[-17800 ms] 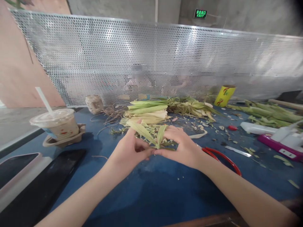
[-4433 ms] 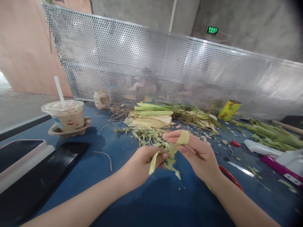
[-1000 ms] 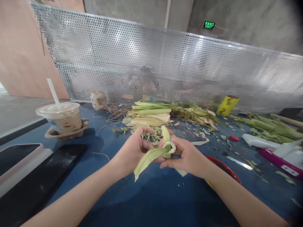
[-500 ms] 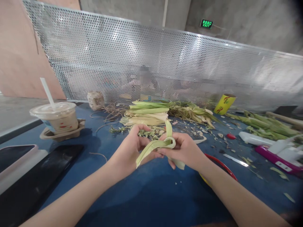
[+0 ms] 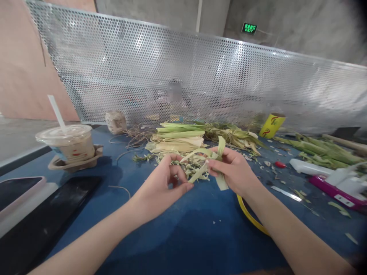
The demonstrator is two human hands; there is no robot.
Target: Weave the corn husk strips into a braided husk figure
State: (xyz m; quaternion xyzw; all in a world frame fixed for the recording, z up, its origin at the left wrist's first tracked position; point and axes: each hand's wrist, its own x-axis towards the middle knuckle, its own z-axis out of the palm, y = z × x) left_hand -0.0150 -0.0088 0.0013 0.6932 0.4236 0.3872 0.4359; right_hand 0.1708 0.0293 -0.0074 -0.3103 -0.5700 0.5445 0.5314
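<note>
My left hand (image 5: 160,189) pinches the lower end of a pale green corn husk strip (image 5: 198,173) between thumb and fingertips. My right hand (image 5: 236,168) is closed on the other part of this husk, with one end sticking up above its fingers and a wider end hanging below. Between the hands the strip arches in a loop. Just behind them lie small green shredded bits (image 5: 197,164) on the blue table. Farther back is a stack of flat corn husks (image 5: 179,139). My right fingers partly hide how the husk is folded.
A lidded drink cup (image 5: 71,143) stands at left, near a black tablet-like slab (image 5: 51,214). Brown twine (image 5: 139,135), a yellow tube (image 5: 272,126), a thin blade (image 5: 286,193) and a purple power strip (image 5: 335,193) lie around. A yellow curved rim (image 5: 249,215) shows beside my right forearm.
My right hand has moved up and slightly right with the husk. The hands are farther apart, and the strip now stretches between them. My left hand has come to pinch its end.
</note>
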